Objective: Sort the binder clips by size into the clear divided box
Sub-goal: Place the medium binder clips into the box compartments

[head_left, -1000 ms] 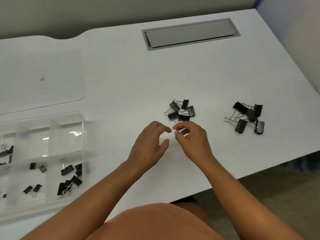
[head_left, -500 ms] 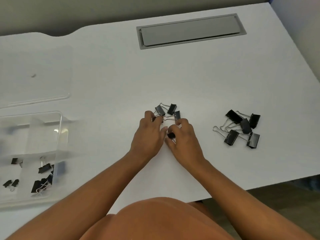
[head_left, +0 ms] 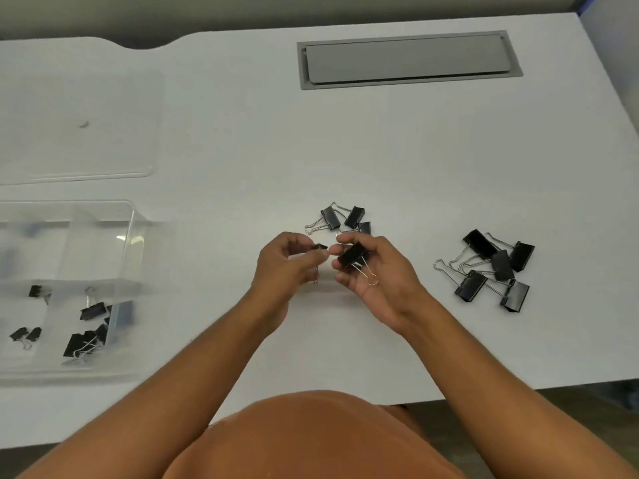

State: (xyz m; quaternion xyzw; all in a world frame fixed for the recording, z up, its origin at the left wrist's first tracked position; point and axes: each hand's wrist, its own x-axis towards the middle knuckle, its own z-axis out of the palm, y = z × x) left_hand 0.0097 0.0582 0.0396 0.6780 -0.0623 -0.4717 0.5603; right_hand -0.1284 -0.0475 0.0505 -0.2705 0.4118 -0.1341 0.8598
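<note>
Divided box (head_left: 133, 257): far left on the surface; several clips already sorted.
Left hand (head_left: 287, 267): pinching a clip (head_left: 320, 247).
Right hand (head_left: 378, 271): fingers curled round a medium clip (head_left: 352, 254).
Middle pile (head_left: 340, 219): three left.
Large pile (head_left: 494, 267): untouched, unsorted.

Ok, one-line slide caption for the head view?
Each hand, left hand and right hand, holds a binder clip above the white desk, clear divided box at left.

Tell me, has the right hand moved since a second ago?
Yes. The right hand reached into the middle pile of clips, then drew back toward the table's near edge, now holding one clip.
</note>
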